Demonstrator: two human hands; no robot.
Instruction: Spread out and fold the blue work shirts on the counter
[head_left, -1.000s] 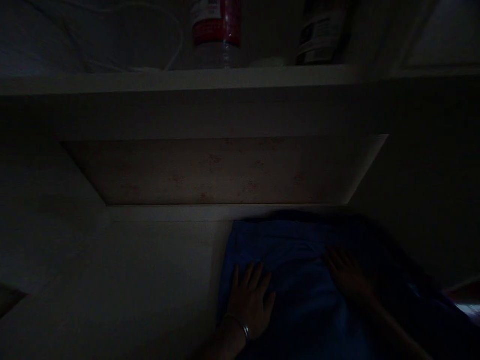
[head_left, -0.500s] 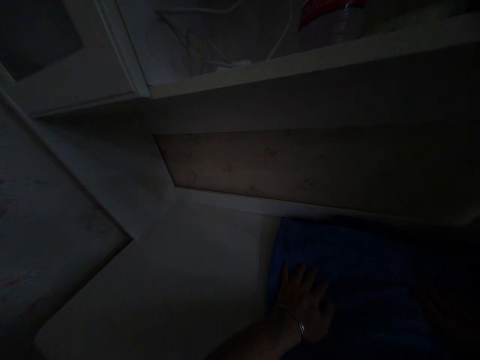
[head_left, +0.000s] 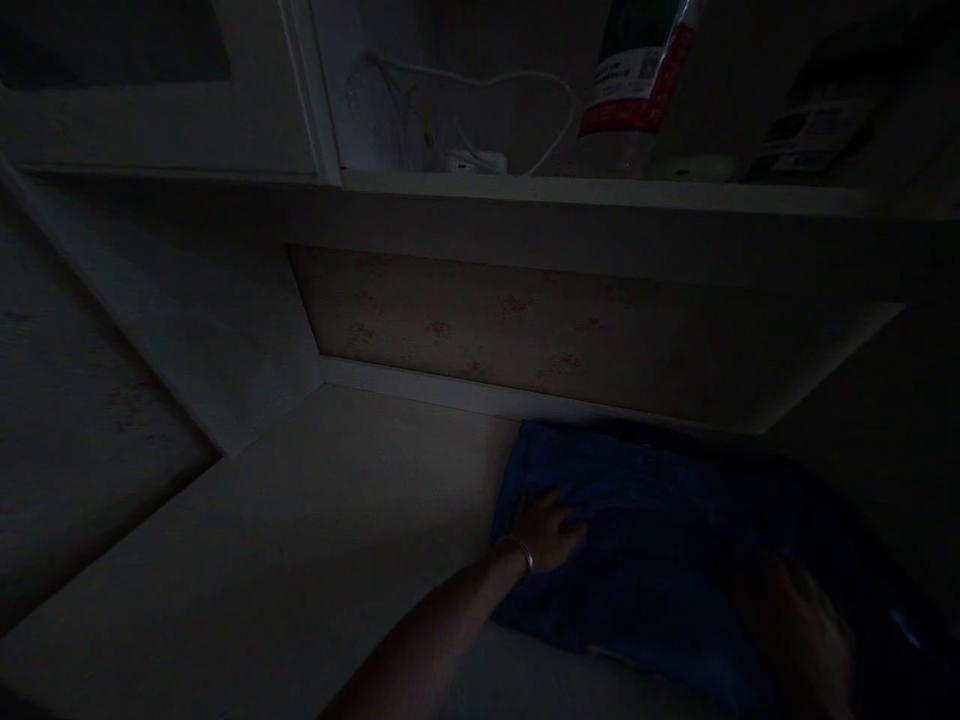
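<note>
Rests left hand (head_left: 551,532), loosely spread, gripping nothing, on left end of cloth (head_left: 634,560), laid lengthwise left to right on counter (head_left: 360,490); has right hand (head_left: 814,625), blurred, at near right side; cannot tell its grip.

Shelf (head_left: 555,190) with bottle (head_left: 621,108), white cable (head_left: 525,74)

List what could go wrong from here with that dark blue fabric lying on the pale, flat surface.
The shiny silver metal bracelet at the left hand sits close to the dark blue fabric and might snag it. In such dim light, creases near the blurred right hand could go unnoticed. The clear plastic bottle with a red-and-white label appears near the pale shelf's front edge; a bump might topple it.
</note>
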